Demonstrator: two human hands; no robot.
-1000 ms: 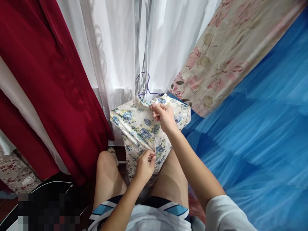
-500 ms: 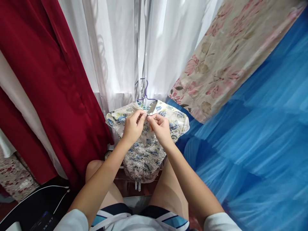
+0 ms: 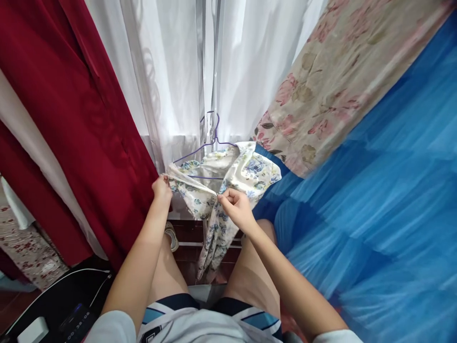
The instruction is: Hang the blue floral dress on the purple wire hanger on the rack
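Observation:
A white blouse with blue flowers (image 3: 255,166) hangs partly on a purple wire hanger (image 3: 216,138). Its right shoulder covers the hanger, while the hanger's left arm shows bare above the fabric. My left hand (image 3: 163,186) is closed on the blouse's left sleeve side and stretches it outward. Near the middle, my right hand (image 3: 235,204) pinches the front edge of the neckline. The neck opening gapes, and the hanger's lower bar shows inside it. Below my hands the lower part of the blouse hangs in a twisted bunch between my knees.
Behind the hanger hang white curtains (image 3: 178,71). A dark red cloth (image 3: 103,157) hangs at the left; a pink-flowered fabric (image 3: 310,105) and blue tulle (image 3: 374,200) fill the right. At the lower left, a black surface (image 3: 53,305) bears a white block (image 3: 33,330) and a cable.
My left hand has moved left and down, drawing the blouse's left shoulder off the hanger's arm. My right hand has dropped slightly, and the neckline has opened wider.

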